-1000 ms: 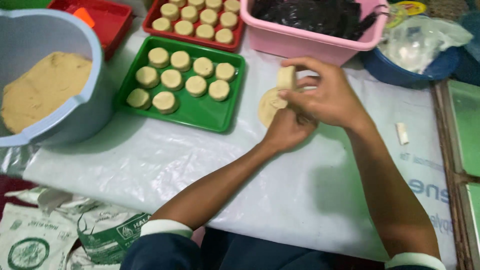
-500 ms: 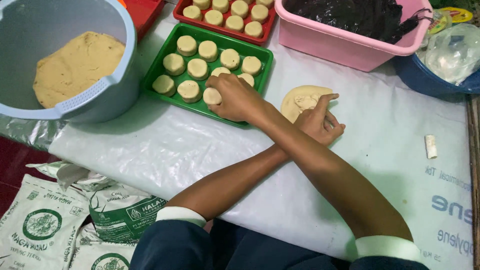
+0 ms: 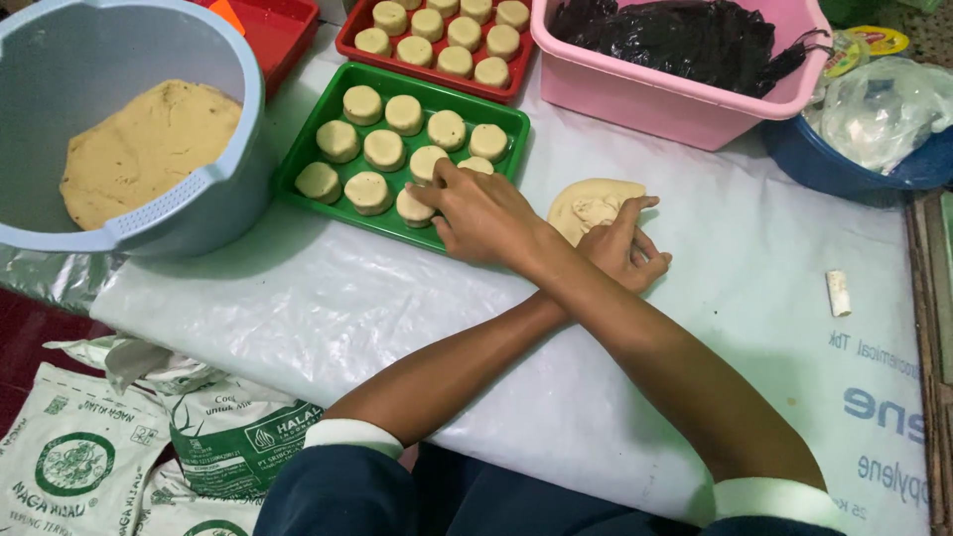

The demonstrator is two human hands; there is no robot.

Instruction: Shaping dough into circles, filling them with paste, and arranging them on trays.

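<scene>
Obs.: a second ago both hands met over the flat dough slab (image 3: pixel 586 203), right of the green tray (image 3: pixel 298 159), with a small piece between them. The right hand (image 3: pixel 481 213) has since crossed over the left forearm to the tray's near right corner. The tray's near row now shows one more dough round (image 3: pixel 415 206) than before, so that piece appears delivered.

Right fingers (image 3: pixel 437 194) are loosely curled, tips touching the new round. I cannot tell whether they grip it or have let go.

The left hand (image 3: pixel 625 248) stays on the slab, fingers spread and pressing its near edge to the counter (image 3: pixel 298 298), grasping nothing.
</scene>
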